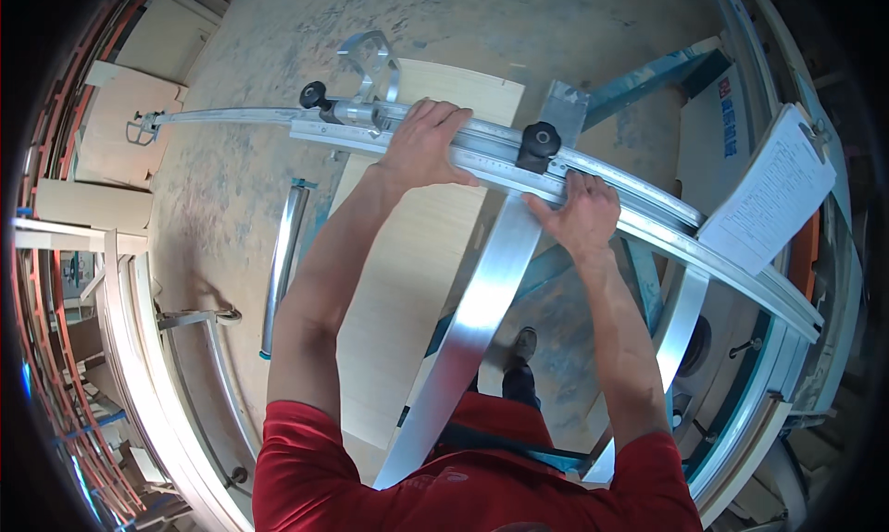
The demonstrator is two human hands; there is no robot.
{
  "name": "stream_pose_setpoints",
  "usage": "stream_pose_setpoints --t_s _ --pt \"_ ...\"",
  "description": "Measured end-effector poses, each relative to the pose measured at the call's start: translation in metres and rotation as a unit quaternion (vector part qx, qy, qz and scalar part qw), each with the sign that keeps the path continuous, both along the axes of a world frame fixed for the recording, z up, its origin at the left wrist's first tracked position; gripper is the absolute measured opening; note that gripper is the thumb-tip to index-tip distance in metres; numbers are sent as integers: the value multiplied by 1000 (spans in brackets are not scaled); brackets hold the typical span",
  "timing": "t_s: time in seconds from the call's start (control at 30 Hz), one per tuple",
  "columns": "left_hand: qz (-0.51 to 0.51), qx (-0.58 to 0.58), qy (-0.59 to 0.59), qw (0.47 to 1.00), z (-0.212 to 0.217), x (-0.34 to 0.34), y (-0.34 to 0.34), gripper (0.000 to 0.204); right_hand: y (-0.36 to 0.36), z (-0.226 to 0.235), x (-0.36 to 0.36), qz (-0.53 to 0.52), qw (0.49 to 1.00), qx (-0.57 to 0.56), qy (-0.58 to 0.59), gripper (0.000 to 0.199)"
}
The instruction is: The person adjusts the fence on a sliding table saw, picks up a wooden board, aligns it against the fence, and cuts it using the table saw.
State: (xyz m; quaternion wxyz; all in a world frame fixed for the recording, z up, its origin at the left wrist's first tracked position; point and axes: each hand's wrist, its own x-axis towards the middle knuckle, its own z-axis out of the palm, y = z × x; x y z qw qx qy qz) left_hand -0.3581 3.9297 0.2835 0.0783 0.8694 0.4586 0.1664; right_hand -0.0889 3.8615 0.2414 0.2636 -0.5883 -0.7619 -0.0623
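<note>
A long aluminium fence rail [667,239] with a scale along it runs across in front of me, from upper left to lower right. My left hand [428,150] is closed over it left of the middle, fingers over the far side and thumb along the near side. Farther right, my right hand [585,213] grips the same rail, fingers bent over its top. Between my hands, nearer the right one, stands a black clamp knob [541,141]. Left of my left hand are a second black knob [314,95] and a metal flip stop [370,60].
Under the rail, a shiny metal support beam [482,300] slopes toward me beside a pale wooden board [394,310]. A clipboard with a written sheet [773,189] rests at the right. A thin extension bar [231,116] reaches left. Stacked panels [130,115] stand at the far left.
</note>
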Motion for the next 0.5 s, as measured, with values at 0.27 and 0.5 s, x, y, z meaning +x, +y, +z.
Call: stream_pose_setpoints --t_s 0.27,0.5 --pt "-15 18 -38 999 -19 -14 11 98 8 3 -6 -13 998 -53 17 65" --pt "-7 2 -44 999 -3 -14 5 98 8 4 -10 -5 999 -46 7 72"
